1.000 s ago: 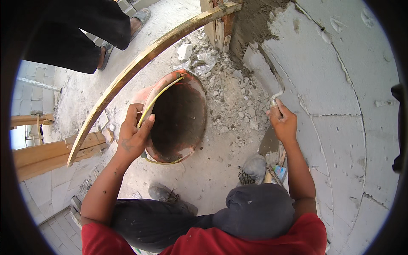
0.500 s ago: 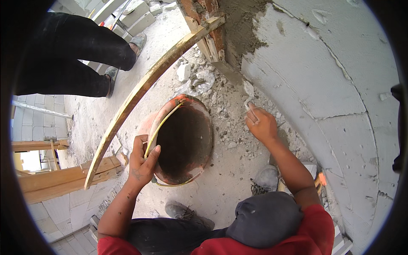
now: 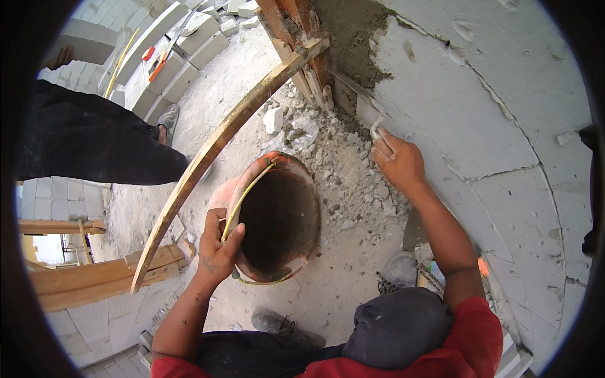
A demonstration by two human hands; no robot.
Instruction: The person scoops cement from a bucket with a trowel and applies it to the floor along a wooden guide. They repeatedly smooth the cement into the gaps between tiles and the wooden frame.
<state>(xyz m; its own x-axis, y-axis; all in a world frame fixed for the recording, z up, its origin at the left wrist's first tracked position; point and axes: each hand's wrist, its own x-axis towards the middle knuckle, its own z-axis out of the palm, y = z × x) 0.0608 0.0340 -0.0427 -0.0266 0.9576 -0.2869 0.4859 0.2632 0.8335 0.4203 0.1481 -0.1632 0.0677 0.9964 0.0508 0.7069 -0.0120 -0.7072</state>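
My left hand (image 3: 219,249) grips the near-left rim of an orange bucket (image 3: 272,158), with the thumb over the edge. The bucket is tilted, its dark, mortar-smeared inside facing me, and a yellow bucket handle (image 3: 242,203) lies along the rim beside my fingers. Closed around a trowel (image 3: 377,124), my right hand (image 3: 401,160) is farther off, at the foot of the grey block wall (image 3: 454,145). The trowel blade is close to the wall beside the wooden post; whether it touches is hard to tell.
A long wooden strip (image 3: 208,151) slants from the wooden post (image 3: 296,31) past the bucket's left. Rubble (image 3: 350,183) lies along the wall. At left a co-worker in black trousers (image 3: 101,135) stands near stacked blocks (image 3: 154,85) and an orange-handled saw (image 3: 157,66).
My right hand and the trowel have moved up and slightly right, to the wall's foot. The co-worker's legs have shifted, uncovering the saw. My left hand still grips the bucket.
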